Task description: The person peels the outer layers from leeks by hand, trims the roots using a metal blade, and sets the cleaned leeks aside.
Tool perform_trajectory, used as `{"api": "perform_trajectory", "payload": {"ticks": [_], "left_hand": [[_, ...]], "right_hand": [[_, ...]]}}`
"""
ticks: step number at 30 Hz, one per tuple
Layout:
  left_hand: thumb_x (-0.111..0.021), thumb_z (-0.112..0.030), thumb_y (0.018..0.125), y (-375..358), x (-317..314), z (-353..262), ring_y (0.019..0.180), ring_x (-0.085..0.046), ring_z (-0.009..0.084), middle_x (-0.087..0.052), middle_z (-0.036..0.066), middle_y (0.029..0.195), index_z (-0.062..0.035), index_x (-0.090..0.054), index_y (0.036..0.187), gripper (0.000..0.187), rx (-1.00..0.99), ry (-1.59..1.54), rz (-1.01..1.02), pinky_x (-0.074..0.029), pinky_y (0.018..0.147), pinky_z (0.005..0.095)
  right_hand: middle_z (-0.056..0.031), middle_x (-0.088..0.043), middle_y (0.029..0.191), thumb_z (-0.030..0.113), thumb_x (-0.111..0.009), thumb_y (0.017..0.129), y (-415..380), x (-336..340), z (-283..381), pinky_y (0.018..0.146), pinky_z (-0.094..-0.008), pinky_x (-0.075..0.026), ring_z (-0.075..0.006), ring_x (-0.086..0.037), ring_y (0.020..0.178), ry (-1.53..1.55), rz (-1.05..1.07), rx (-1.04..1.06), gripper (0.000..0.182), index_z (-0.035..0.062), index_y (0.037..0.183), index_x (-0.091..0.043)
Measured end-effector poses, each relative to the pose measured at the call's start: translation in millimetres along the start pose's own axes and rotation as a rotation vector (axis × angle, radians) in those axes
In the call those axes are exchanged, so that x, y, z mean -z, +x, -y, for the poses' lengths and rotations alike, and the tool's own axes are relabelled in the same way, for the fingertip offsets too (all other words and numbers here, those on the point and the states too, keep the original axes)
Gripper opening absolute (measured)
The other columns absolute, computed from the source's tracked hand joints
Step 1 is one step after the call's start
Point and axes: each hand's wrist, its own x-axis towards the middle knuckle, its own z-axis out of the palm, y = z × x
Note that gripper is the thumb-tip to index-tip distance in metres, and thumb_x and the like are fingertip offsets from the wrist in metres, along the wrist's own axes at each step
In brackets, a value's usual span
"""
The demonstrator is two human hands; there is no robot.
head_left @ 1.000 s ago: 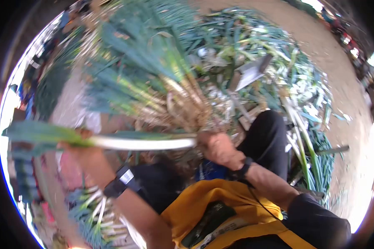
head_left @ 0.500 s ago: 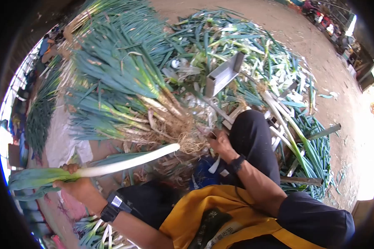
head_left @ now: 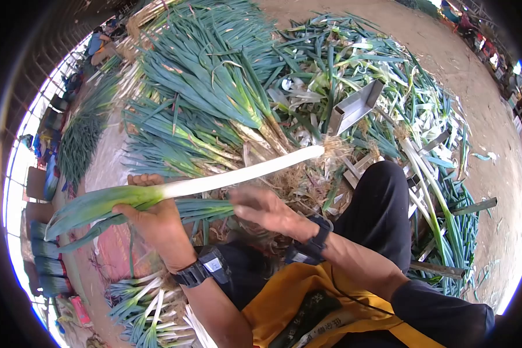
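Note:
My left hand (head_left: 156, 217) is closed around a long green onion (head_left: 243, 169), gripping it where the white stem turns to green leaves. The stem slants up to the right and ends in a tuft of roots (head_left: 333, 147). Just below the stem is my right hand (head_left: 267, 211), slightly blurred, its fingers stretched out towards the left and nothing visible in them. Under both hands run the green leaves of another onion (head_left: 203, 209). Beyond the held stem lies a big heap of untrimmed green onions (head_left: 203, 98) with brownish roots.
A metal channel-shaped piece (head_left: 356, 107) stands ahead of my right knee (head_left: 383, 185). Behind it spreads a pile of stripped leaves (head_left: 383, 64). More onions (head_left: 446, 232) lie across bars at the right. Cleaned white-stemmed onions (head_left: 153, 313) rest at the lower left.
The held green onion has moved up and right with my left hand. My right hand has swung left from beside my knee to below the stem. The camera view has shifted.

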Motion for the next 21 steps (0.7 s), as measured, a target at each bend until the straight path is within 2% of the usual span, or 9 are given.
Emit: {"api": "perform_trajectory", "payload": {"ticks": [1,4,5,7,10,13,17,20,21], "left_hand": [[-0.050,-0.054,0.095,-4,-4,9,0.096,-0.054,0.0251,-0.057,0.015,0.103,0.0078,-0.052,0.117,0.066,0.037,-0.009,0.005,-0.046,0.094,0.0400],[-0.054,-0.051,0.094,-16,-10,28,0.111,-0.054,0.0271,-0.057,0.016,0.117,0.0054,-0.046,0.125,0.065,0.194,0.011,0.120,-0.043,0.100,0.0392],[-0.054,-0.051,0.094,-19,-12,35,0.111,-0.054,0.0271,-0.057,0.016,0.117,0.0054,-0.046,0.125,0.065,0.176,0.012,0.120,-0.043,0.100,0.0392],[-0.055,-0.047,0.096,-26,-14,47,0.122,-0.051,0.0283,-0.055,0.017,0.129,0.0036,-0.046,0.131,0.062,0.336,0.120,0.105,-0.037,0.109,0.0429],[-0.055,-0.047,0.096,-40,-24,63,0.124,-0.050,0.0271,-0.054,0.014,0.132,0.0023,-0.043,0.135,0.063,0.471,0.169,0.177,-0.036,0.109,0.0436],[-0.052,-0.049,0.098,-52,-35,77,0.126,-0.049,0.0275,-0.053,0.014,0.135,0.0002,-0.043,0.137,0.063,0.425,0.384,0.195,-0.037,0.108,0.0439],[-0.045,-0.049,0.101,-55,-30,86,0.129,-0.048,0.0292,-0.051,0.018,0.139,-0.0020,-0.043,0.140,0.061,0.555,0.464,0.450,-0.038,0.105,0.0424],[-0.044,-0.051,0.100,-58,-31,83,0.128,-0.050,0.0312,-0.053,0.022,0.138,0.0017,-0.042,0.141,0.067,0.541,0.685,0.585,-0.033,0.109,0.0428],[-0.051,-0.047,0.099,-57,-34,78,0.128,-0.052,0.0302,-0.058,0.022,0.131,0.0027,-0.046,0.138,0.064,0.568,0.695,0.617,-0.035,0.109,0.0445]], "right_hand": [[-0.0101,-0.059,0.128,0.024,-0.064,0.096,10,-3,13,0.096,-0.0378,-0.047,-0.0213,-0.057,0.117,0.062,-0.021,0.033,0.046,0.0009,0.134,-0.052],[-0.0093,-0.060,0.127,0.022,-0.064,0.096,36,-16,38,0.099,-0.0365,-0.045,-0.0196,-0.054,0.120,0.289,-0.165,0.084,0.044,0.0006,0.133,-0.053],[-0.0083,-0.061,0.125,0.019,-0.063,0.097,44,-18,41,0.098,-0.0367,-0.045,-0.0184,-0.054,0.117,0.304,-0.201,0.138,0.040,0.0027,0.132,-0.053],[-0.0077,-0.061,0.122,0.018,-0.063,0.096,46,-21,54,0.097,-0.0367,-0.046,-0.0174,-0.055,0.114,0.463,-0.182,0.166,0.038,0.0042,0.130,-0.054],[-0.0062,-0.063,0.119,0.014,-0.066,0.094,53,-21,57,0.090,-0.0315,-0.048,-0.0151,-0.058,0.104,0.620,-0.203,0.262,0.032,0.0026,0.123,-0.060],[-0.0096,-0.062,0.123,0.015,-0.061,0.097,45,-11,73,0.096,-0.0333,-0.045,-0.0178,-0.056,0.109,0.570,-0.257,0.307,0.030,0.0021,0.124,-0.058],[-0.0126,-0.062,0.126,0.021,-0.058,0.099,31,17,91,0.103,-0.0373,-0.042,-0.0198,-0.055,0.117,0.498,-0.241,0.482,0.027,0.0061,0.120,-0.060],[-0.0137,-0.061,0.127,0.019,-0.051,0.101,11,55,121,0.106,-0.0382,-0.040,-0.0220,-0.053,0.123,0.361,-0.402,0.603,0.024,0.0056,0.120,-0.058],[-0.0141,-0.061,0.127,0.019,-0.049,0.102,1,72,136,0.106,-0.0385,-0.040,-0.0227,-0.052,0.125,0.293,-0.475,0.654,0.024,0.0052,0.120,-0.057]]}}
